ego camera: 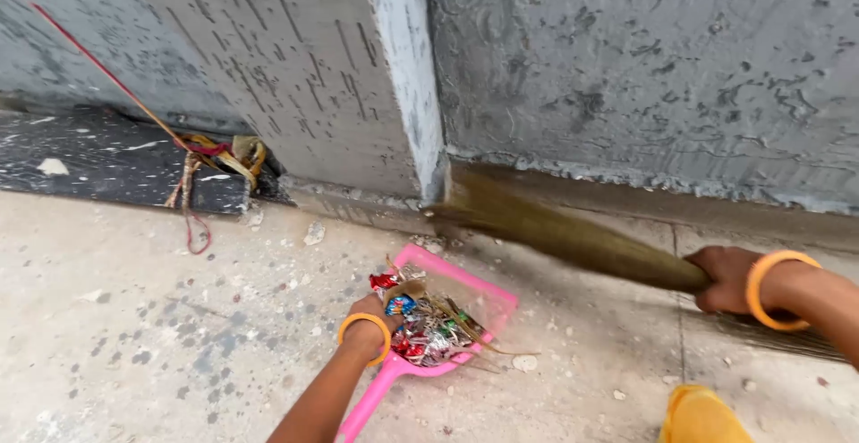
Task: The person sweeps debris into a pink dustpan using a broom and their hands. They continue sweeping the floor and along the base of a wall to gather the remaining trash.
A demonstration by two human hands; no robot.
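Observation:
My left hand (374,315) grips the handle of a pink dustpan (488,298) that rests on the concrete floor, filled with shiny crumpled wrappers (428,331) and bits of straw. My right hand (727,277) is closed around a grass broom (573,237), whose bristle tips reach the base of the grey wall corner just beyond the dustpan. The broom is blurred by motion. Both wrists carry orange bangles.
A rough grey wall (626,67) with a protruding corner runs across the back. At left, a red string and a tangle of cord and cloth (224,161) lie on a dark slab (98,157). Small stone chips dot the floor. Yellow cloth (702,416) shows at the bottom right.

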